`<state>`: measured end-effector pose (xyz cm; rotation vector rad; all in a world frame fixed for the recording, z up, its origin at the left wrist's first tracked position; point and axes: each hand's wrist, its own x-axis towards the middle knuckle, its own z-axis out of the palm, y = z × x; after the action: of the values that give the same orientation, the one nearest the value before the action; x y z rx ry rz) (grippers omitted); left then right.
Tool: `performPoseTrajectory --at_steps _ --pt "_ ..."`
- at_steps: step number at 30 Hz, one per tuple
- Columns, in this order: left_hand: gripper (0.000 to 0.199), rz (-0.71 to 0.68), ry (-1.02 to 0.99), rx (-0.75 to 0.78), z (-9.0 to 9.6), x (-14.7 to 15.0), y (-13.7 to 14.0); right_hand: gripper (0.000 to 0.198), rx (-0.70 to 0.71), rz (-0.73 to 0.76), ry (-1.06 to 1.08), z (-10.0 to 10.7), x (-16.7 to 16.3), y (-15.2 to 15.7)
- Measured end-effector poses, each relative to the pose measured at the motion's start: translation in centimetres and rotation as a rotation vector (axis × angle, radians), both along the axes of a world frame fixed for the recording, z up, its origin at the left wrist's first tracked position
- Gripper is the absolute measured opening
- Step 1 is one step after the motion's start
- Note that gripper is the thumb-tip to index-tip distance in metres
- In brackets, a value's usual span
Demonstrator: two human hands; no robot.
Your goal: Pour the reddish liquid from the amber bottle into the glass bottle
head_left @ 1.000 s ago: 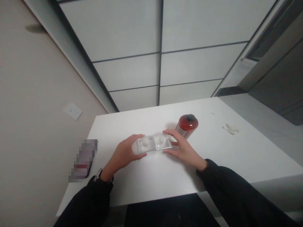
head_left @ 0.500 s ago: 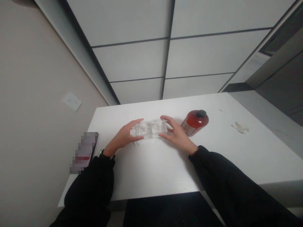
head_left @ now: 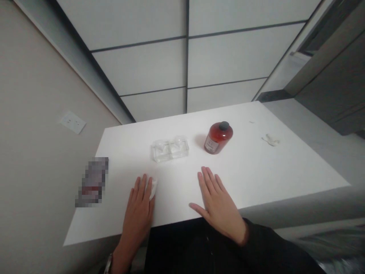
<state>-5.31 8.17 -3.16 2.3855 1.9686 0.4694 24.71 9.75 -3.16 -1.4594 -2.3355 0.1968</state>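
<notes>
A clear plastic box (head_left: 171, 152) with two rounded, see-through bumps on top sits on the white table, with neither hand touching it. My left hand (head_left: 138, 209) lies palm down near the table's front edge, fingers stretched out. From beneath its index finger and thumb a piece of white tissue (head_left: 153, 189) sticks out; the rest of it is hidden. Flat at the front edge too, my right hand (head_left: 219, 207) has its thumb spread and nothing visible under it. Just beyond its fingertips stands a red bottle (head_left: 218, 139) with a black cap and a pale label.
On the white table (head_left: 176, 198), a crumpled pale scrap (head_left: 270, 140) lies at the right, with a tiny scrap (head_left: 251, 122) behind it. A blurred-out phone-like object (head_left: 92, 180) rests at the left edge. A wall with a socket (head_left: 72, 121) borders that side; panelled doors (head_left: 154, 72) stand behind.
Both hands have let go of the clear box and come back toward the table's front edge, flattening out. The box stays on the table. The whole view has shifted a little.
</notes>
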Motion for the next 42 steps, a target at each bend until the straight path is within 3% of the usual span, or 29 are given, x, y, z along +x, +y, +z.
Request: performPoseTrajectory --at_steps 2,5,7,10,12,14,18,22,26,29,31,34,36,39,42 --pt "0.064 0.007 0.063 0.052 -0.6 2.1 -0.6 0.102 -0.016 -0.002 0.04 0.4 -0.7 -0.5" --pt "0.073 -0.006 0.017 0.051 -0.9 6.5 0.2 0.086 -0.058 0.034 0.127 1.0 -0.9 -0.8" --pt "0.074 -0.08 -0.133 -0.014 -0.6 10.0 1.1 0.08 -0.078 0.071 0.188 1.3 -0.6 -0.8" --pt "0.074 -0.126 -0.549 -0.155 1.1 14.4 2.0 0.074 -0.081 0.079 0.285 1.4 -0.1 -0.5" --pt "0.073 -0.153 -0.768 -0.23 2.5 15.7 2.1 0.059 -0.063 0.062 0.317 1.3 0.1 -0.2" --pt "0.069 -0.199 -0.835 -0.257 3.3 15.3 2.0 0.039 -0.03 0.043 0.319 1.2 0.2 0.2" --pt "0.067 -0.132 -0.59 -0.131 2.1 10.7 2.1 0.014 0.043 -0.033 0.335 1.0 2.1 0.8" --pt "0.073 -0.073 -0.122 0.001 -0.7 5.7 2.0 0.017 0.108 -0.255 0.334 0.6 9.0 2.2" --pt "0.074 -0.065 0.109 0.064 -0.7 5.4 1.6 0.023 0.176 -0.54 0.315 0.7 18.0 4.3" --pt "0.076 -0.051 0.145 0.103 0.1 6.7 1.6 0.03 0.219 -0.653 0.335 1.5 21.2 5.4" --pt "0.076 -0.047 0.151 0.104 0.4 7.2 1.8 0.035 0.252 -0.665 0.373 2.2 20.8 5.8" --pt "0.074 -0.047 0.153 0.088 0.3 7.2 1.7 0.037 0.228 -0.572 0.462 2.7 17.2 6.6" --pt "0.072 -0.048 0.155 0.063 0.4 7.0 1.6 0.045 0.135 -0.45 0.536 2.7 13.9 7.9" --pt "0.066 -0.069 0.163 0.037 0.9 6.8 1.5 0.079 -0.032 -0.288 0.64 2.3 9.2 10.8" --pt "0.064 -0.091 0.152 0.016 1.3 6.9 1.4 0.08 -0.155 -0.181 0.724 2.0 5.7 13.5"
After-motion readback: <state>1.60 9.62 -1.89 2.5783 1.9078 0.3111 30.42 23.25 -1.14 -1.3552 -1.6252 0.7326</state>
